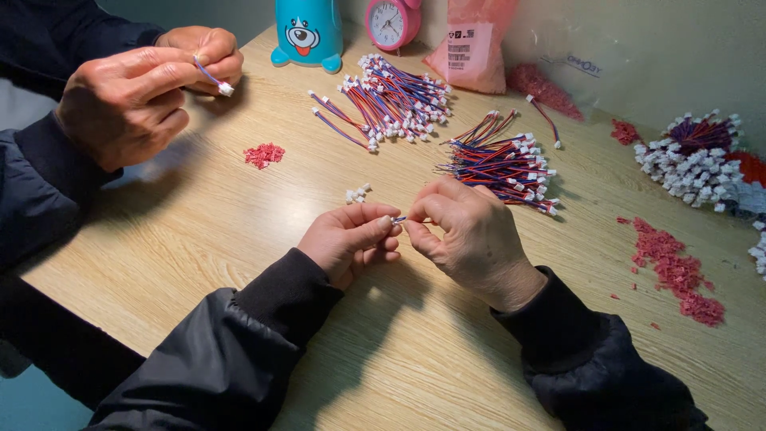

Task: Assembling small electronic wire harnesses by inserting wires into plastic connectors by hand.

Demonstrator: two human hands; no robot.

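Pinching short wire piece [400, 219] between left hand [347, 239], right hand [471, 235]; wire mostly hidden by fingertips.

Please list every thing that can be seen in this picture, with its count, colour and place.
table: one, light wood, under everything
wire bundles: two loose piles of red-blue wires with white plugs, one at top centre, one beside the right hand
plug heap: one, white with dark wires, far right
white plugs: a few, loose, above the left hand
red bits: piles at left centre and at right
blue toy: one, top edge
pink clock: one, top edge
pink bag: one, top, beside clock
co-worker's hands: two, top left, holding a wire with a white plug
left hand: pinches a wire end
right hand: pinches the same wire
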